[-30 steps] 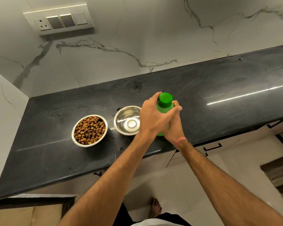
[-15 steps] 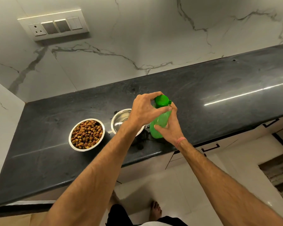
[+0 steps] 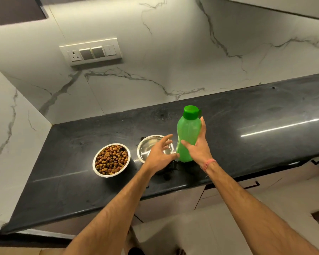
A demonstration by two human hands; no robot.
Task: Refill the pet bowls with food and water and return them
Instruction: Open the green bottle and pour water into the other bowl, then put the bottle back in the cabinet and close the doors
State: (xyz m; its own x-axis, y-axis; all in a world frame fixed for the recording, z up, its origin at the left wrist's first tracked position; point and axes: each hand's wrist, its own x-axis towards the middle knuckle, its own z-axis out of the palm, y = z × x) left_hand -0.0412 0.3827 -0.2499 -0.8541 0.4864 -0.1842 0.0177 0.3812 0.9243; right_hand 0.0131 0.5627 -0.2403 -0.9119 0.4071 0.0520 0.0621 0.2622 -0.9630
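Note:
A green bottle (image 3: 187, 133) with its cap (image 3: 191, 112) on stands upright on the black counter (image 3: 247, 144). My right hand (image 3: 197, 147) is wrapped loosely around its right side, fingers partly spread, touching it. My left hand (image 3: 159, 154) hovers open over the steel water bowl (image 3: 147, 146), just left of the bottle, and hides part of the bowl. A second steel bowl (image 3: 111, 160) full of brown kibble sits to the left of the water bowl.
A marble wall with a switch panel (image 3: 91, 52) rises behind the counter, and another marble wall closes the left side. Drawer fronts (image 3: 247, 184) lie below the counter's front edge. Small wet patches (image 3: 168, 172) darken the counter in front of the bottle.
My left hand has left the bottle cap and dropped over the water bowl with its fingers spread. The bottle now stands upright on the counter and my right hand's grip has loosened.

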